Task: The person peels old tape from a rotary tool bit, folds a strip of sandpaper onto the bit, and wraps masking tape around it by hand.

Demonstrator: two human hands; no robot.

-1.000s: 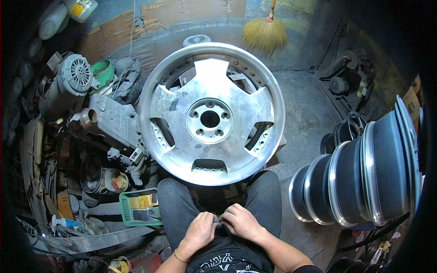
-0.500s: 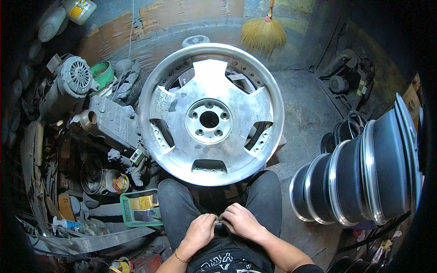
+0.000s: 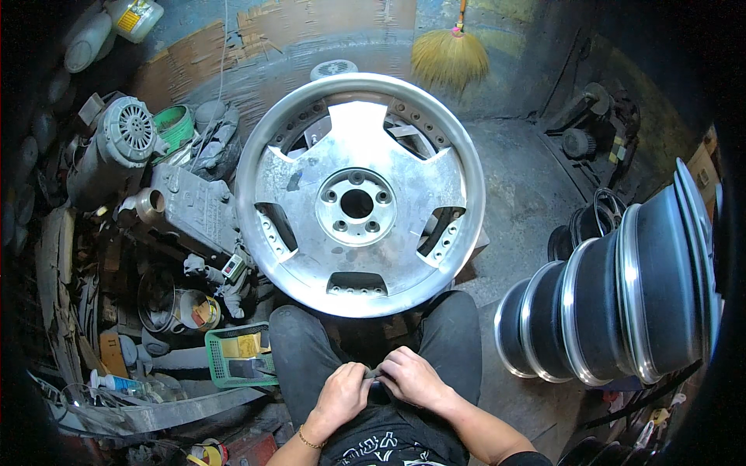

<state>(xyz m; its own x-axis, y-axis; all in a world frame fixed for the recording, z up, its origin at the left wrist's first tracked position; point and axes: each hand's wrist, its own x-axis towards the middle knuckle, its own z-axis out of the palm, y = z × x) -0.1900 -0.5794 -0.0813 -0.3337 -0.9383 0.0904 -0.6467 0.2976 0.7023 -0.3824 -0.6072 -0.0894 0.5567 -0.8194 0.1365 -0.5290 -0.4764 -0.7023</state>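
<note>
Over my lap my left hand (image 3: 345,393) and my right hand (image 3: 410,379) meet, both closed, fingertips pinched together. Between them shows a small dark grey piece (image 3: 371,374), thin and perhaps folded; its kind is mostly hidden by the fingers. Just beyond my knees lies a large silver alloy wheel (image 3: 311,186), its face turned up. It has broad flat spokes, a round centre bore with several bolt holes around it, and a polished lip. Neither hand touches the wheel.
Left of my knee sits a green plastic basket (image 3: 220,378) with yellow and dark sheets. Grey machinery (image 3: 190,206) and clutter crowd the left side. Several wheel barrels (image 3: 594,311) are stacked at the right. A straw broom (image 3: 451,58) hangs at the back, and a motor (image 3: 579,144) stands far right.
My hands stay together over my lap, with only a slight shift of the fingers around the small grey piece. The wheel has not moved.
</note>
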